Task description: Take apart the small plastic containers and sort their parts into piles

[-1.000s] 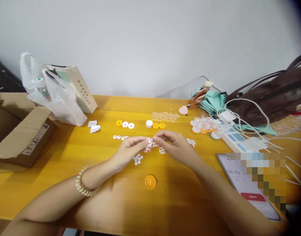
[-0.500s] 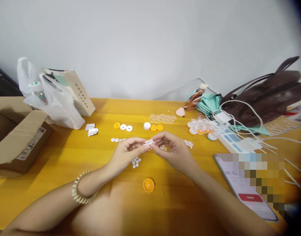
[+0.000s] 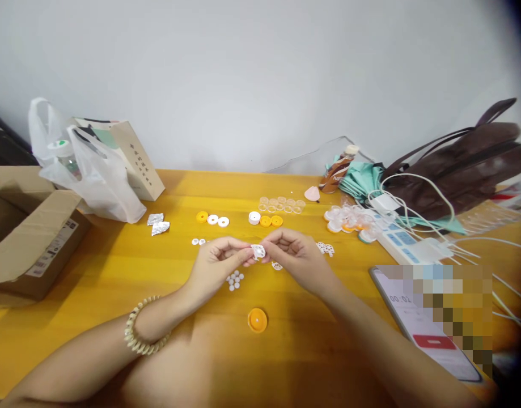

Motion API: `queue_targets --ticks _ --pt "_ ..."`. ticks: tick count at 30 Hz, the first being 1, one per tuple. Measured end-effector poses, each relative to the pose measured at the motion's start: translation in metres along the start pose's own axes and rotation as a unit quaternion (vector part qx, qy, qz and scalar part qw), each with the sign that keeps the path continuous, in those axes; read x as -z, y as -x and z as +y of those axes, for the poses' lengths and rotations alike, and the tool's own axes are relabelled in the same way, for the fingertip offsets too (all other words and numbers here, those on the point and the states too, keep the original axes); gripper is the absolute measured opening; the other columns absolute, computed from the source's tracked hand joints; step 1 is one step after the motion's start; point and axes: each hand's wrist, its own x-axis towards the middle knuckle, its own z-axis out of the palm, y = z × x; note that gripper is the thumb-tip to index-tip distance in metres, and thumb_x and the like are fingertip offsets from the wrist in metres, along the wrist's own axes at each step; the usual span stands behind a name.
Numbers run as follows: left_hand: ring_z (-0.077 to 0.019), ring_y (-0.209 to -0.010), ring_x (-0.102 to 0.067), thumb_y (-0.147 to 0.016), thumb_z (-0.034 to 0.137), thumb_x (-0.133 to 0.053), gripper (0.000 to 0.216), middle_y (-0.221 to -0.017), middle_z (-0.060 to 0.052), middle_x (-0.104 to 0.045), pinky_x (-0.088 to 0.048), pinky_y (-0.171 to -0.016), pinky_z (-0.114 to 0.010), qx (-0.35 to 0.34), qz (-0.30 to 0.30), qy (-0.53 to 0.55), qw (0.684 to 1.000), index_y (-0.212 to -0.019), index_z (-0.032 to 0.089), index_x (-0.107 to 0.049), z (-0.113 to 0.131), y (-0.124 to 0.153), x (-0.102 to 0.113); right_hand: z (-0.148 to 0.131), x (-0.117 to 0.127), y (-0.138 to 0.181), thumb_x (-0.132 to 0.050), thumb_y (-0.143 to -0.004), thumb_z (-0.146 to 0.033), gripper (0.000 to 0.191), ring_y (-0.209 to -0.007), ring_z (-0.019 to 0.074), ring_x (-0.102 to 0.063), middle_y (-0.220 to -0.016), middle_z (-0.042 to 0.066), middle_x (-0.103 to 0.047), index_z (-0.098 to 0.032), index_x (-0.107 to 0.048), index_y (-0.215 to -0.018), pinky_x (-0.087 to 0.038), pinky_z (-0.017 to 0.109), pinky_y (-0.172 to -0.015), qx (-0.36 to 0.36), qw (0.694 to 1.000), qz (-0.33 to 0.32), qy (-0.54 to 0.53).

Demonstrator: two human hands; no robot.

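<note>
Your left hand (image 3: 220, 258) and right hand (image 3: 297, 256) pinch the white openwork piece (image 3: 258, 251) from either side, beyond the round orange cap (image 3: 257, 321). Uneven pressure could snap it or flick it among the small white discs (image 3: 234, 280). Your fingertips cover its edges; its pattern looks too small to read.

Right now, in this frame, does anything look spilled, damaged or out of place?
I see nothing spilled or damaged near the left hand and right hand, which hold a small white piece. The untidy spot is at the right: white cables loop messily over the power strip, and part of the phone is pixelated.
</note>
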Motion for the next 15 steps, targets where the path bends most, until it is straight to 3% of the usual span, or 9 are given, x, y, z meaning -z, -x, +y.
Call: queue_targets --ticks 5,15 --pt "-0.0123 -0.063 -0.067 -0.072 0.027 -0.072 0.016 -0.07 -0.002 -0.072 -0.055 -0.065 -0.023 -0.002 0.001 0.002 1.0 -0.077 0.014 -0.065 -0.0012 0.0004 0.0018 -0.0006 0.0011 -0.0005 -0.062 -0.078 -0.032 0.015 -0.063 0.0088 -0.06 -0.067 -0.002 -0.064 -0.018 -0.063 -0.077 -0.051 0.023 -0.066 -0.004 1.0 -0.005 -0.01" --pt "-0.0134 -0.063 -0.067 -0.072 0.03 -0.072 0.018 -0.072 -0.004 -0.072 -0.054 -0.062 -0.023 0.006 -0.012 -0.009 1.0 -0.077 0.013 -0.066 -0.0023 0.0012 -0.001 0.004 -0.0003 -0.0024 -0.063 -0.073 -0.034 0.018 -0.053 0.0096 -0.06 -0.059 -0.002 -0.063 -0.018 -0.056 -0.067 -0.05 0.023 -0.055 -0.025 0.999 0.027 0.022"
